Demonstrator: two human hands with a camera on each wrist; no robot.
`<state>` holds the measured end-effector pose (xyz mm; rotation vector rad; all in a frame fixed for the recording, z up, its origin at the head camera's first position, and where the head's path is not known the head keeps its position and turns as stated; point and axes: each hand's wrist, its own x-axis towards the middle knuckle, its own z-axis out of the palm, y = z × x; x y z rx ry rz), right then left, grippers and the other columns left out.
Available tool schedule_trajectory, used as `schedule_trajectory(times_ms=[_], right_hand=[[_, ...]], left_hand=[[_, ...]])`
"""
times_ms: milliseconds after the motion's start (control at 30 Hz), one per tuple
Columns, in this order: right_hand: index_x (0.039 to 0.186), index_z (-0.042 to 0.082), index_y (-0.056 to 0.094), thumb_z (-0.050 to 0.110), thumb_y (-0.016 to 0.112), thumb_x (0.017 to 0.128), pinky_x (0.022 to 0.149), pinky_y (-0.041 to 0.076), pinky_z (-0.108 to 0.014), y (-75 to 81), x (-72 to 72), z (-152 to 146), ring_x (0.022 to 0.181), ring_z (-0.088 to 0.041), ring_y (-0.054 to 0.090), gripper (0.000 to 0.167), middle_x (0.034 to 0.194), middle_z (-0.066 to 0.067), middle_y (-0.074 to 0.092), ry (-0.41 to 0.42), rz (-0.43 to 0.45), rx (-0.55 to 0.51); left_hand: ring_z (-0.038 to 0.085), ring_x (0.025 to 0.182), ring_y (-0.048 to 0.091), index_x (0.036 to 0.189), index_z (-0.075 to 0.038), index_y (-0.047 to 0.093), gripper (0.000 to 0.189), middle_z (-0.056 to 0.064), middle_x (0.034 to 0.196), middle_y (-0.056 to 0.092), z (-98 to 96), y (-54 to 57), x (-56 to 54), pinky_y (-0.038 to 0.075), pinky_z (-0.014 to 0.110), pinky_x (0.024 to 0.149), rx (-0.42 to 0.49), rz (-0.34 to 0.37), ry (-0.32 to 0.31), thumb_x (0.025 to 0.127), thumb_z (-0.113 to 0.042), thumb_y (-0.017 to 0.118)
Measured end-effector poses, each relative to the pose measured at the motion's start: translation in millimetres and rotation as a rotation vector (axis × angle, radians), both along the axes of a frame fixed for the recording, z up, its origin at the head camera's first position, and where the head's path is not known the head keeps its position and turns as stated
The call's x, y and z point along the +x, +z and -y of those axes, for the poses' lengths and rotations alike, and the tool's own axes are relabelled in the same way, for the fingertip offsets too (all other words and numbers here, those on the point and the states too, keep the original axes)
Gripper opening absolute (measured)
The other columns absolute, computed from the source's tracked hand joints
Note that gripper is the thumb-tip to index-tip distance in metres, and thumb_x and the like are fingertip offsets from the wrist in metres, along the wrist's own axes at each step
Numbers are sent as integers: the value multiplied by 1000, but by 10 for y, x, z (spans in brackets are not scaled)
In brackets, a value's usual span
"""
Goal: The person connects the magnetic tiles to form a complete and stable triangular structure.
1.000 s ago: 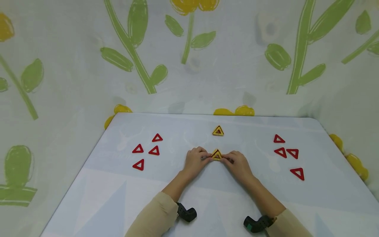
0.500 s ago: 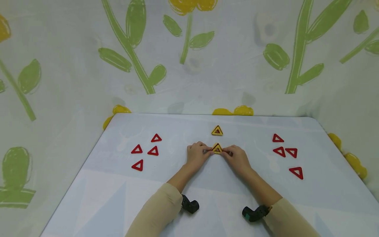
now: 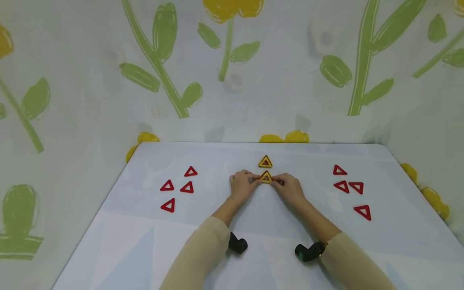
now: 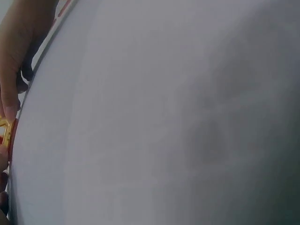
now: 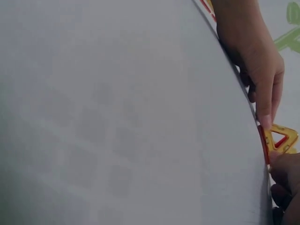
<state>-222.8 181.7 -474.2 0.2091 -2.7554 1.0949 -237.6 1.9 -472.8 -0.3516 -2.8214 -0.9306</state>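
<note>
In the head view, my left hand [image 3: 242, 186] and right hand [image 3: 289, 189] meet at mid-table, pinching a yellow triangular magnetic tile [image 3: 266, 176] from either side. The right wrist view has this yellow tile [image 5: 281, 138] standing up from a red piece [image 5: 263, 144] at its base, between the left fingers [image 5: 266, 105] above and the right hand [image 5: 287, 171] below. A second yellow triangle [image 3: 266, 162] with a reddish centre lies just beyond, close to the held one. In the left wrist view, only the image's left edge catches the yellow tile [image 4: 5, 131] and the right hand [image 4: 21, 42].
Several red triangular tiles [image 3: 187, 187] lie scattered on the left of the white table [image 3: 261, 257], and several more red triangles [image 3: 342, 186] on the right. Behind the table's far edge rises a flower-patterned wall covering [image 3: 275, 88]. Each forearm wears a black wrist camera [image 3: 309, 252].
Both hands have slid the yellow tile away from the body, toward the far yellow triangle, narrowing the gap between them. The red triangles have stayed in place.
</note>
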Motion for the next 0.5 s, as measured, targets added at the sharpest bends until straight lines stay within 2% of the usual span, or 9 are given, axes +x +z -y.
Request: schedule_trajectory(times_ms=[333,500], right_hand=[[101,-1,71,14,70,85,65,43,-30,72,-93,-10,74,-19,57,21,88,-11,68,6,1,10],[101,0,71,14,70,85,65,43,-28,45,-151,-19,74,-19,57,21,88,-11,68,2,5,4]], left_hand=[[17,93,57,101,-24,75,25,-3,102,65,-63,1,-74,33,37,84,-26,2,66,83,-42,68],[18,94,57,101,-25,74,25,-2,103,65,-93,13,-99,33,37,85,-33,14,95,84,-42,68]])
